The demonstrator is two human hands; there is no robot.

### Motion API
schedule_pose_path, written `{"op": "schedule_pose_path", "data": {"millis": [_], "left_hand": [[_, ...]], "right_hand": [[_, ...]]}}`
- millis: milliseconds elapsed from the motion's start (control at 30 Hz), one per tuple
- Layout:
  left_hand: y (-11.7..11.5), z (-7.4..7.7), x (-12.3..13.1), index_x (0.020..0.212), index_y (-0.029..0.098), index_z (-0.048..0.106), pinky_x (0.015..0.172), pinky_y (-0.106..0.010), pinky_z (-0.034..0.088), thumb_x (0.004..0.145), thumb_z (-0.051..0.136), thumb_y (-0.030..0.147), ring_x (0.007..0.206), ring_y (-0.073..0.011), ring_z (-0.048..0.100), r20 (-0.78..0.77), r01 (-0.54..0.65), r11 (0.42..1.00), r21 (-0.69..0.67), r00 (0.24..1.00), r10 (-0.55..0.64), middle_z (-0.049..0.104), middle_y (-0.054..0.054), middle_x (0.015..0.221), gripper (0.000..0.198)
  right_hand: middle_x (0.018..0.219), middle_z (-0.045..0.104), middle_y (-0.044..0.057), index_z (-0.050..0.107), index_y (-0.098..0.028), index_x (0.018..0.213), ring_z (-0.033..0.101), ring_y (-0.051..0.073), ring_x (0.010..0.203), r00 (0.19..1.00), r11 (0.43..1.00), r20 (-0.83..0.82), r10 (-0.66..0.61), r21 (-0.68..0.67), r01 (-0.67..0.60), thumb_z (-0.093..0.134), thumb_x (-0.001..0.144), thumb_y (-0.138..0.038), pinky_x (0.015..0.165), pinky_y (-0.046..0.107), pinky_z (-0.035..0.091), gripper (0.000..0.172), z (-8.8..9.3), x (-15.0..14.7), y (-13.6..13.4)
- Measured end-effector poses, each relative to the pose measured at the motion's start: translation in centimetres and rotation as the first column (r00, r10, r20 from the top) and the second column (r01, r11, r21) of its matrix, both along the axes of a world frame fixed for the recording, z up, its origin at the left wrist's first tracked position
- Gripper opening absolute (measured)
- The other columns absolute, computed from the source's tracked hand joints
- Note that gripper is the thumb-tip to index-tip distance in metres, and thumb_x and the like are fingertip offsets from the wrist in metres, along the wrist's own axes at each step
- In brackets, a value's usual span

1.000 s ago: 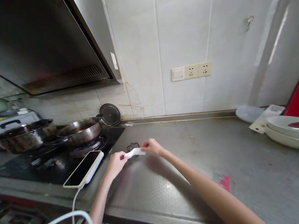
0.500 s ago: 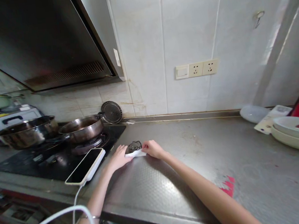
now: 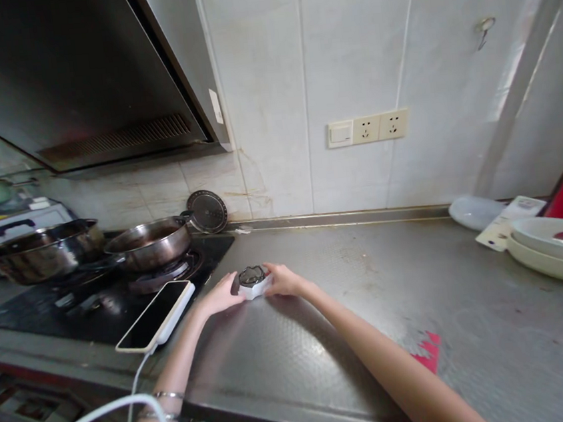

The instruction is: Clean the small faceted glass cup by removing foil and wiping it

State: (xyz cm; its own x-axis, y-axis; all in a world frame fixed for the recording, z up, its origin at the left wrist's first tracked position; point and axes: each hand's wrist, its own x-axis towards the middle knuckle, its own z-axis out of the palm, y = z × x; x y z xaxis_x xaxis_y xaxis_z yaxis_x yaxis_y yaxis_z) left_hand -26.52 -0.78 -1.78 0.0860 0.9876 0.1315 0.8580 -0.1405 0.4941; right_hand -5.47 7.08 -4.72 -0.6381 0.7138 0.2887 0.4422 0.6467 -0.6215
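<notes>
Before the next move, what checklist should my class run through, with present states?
1. White strip along front of dark scalloped object: ok.
2. Left hand and right hand touching the strip at opposite sides: ok.
3. Strip joined behind the object: cannot tell, hidden.
4. Smartphone apart from the left hand: ok.
5. White cable clear of left forearm: cannot tell; it crosses it in view.

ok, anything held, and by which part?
White strip, apparently near its ends: left hand one side, right hand the other, against a dark round object.
</notes>
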Motion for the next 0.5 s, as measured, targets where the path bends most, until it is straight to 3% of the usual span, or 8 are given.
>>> {"op": "schedule_pose_path", "data": {"millis": [67, 200, 333, 400, 500], "left_hand": [[0.0, -0.1, 0.3, 0.117, 0.014, 0.057, 0.096, -0.036, 0.043, 0.058, 0.071, 0.036, 0.114, -0.0309, 0.056, 0.018, 0.007, 1.000, 0.002, 1.000, -0.007, 0.061, -0.014, 0.122, 0.064], [0.2, -0.2, 0.5, 0.119, 0.012, 0.055, 0.097, -0.037, 0.042, 0.052, 0.077, 0.043, 0.117, -0.0336, 0.054, 0.016, -0.004, 1.000, -0.016, 1.000, 0.005, 0.059, -0.017, 0.125, 0.076], [1.2, -0.6, -0.5, 0.132, 0.012, 0.045, 0.108, -0.038, 0.031, 0.054, 0.076, 0.044, 0.132, -0.0326, 0.040, 0.065, -0.059, 0.994, -0.091, 0.996, 0.065, 0.041, -0.020, 0.143, 0.091], [1.9, -1.0, -1.1, 0.138, 0.009, 0.037, 0.111, -0.037, 0.026, 0.056, 0.075, 0.044, 0.136, -0.0295, 0.034, 0.122, -0.027, 0.993, -0.116, 0.992, 0.042, 0.032, -0.021, 0.148, 0.097], [2.7, -1.5, -1.7, 0.138, 0.012, 0.039, 0.112, -0.037, 0.027, 0.057, 0.074, 0.041, 0.133, -0.0265, 0.039, 0.213, 0.054, 0.992, -0.117, 0.977, -0.028, 0.036, -0.017, 0.146, 0.093]], "right_hand": [[0.111, 0.066, 0.010, 0.055, -0.016, 0.126, 0.061, 0.025, 0.100, 1.000, 1.000, -0.012, 0.020, 0.021, -0.019, 0.084, 0.053, -0.030, 0.083, 0.029, 0.047, 0.080, -0.2, -0.3, 0.4], [0.111, 0.067, 0.010, 0.059, -0.017, 0.121, 0.061, 0.026, 0.102, 0.997, 0.997, -0.024, 0.079, 0.024, -0.078, 0.084, 0.054, -0.035, 0.086, 0.033, 0.045, 0.074, -0.2, -0.6, 1.1], [0.106, 0.070, 0.005, 0.060, -0.022, 0.119, 0.063, 0.023, 0.098, 0.991, 0.992, -0.020, 0.130, 0.010, -0.129, 0.083, 0.055, -0.033, 0.087, 0.032, 0.044, 0.069, 0.0, -0.6, 1.6], [0.106, 0.070, 0.004, 0.058, -0.024, 0.122, 0.064, 0.023, 0.097, 0.990, 0.990, -0.012, 0.138, -0.007, -0.138, 0.084, 0.055, -0.034, 0.088, 0.033, 0.044, 0.073, 0.0, -0.6, 1.9], [0.110, 0.069, 0.006, 0.055, -0.022, 0.127, 0.064, 0.025, 0.100, 0.992, 0.992, 0.001, 0.123, -0.040, -0.123, 0.085, 0.053, -0.036, 0.089, 0.035, 0.044, 0.081, -0.1, -0.6, 2.2]]}}
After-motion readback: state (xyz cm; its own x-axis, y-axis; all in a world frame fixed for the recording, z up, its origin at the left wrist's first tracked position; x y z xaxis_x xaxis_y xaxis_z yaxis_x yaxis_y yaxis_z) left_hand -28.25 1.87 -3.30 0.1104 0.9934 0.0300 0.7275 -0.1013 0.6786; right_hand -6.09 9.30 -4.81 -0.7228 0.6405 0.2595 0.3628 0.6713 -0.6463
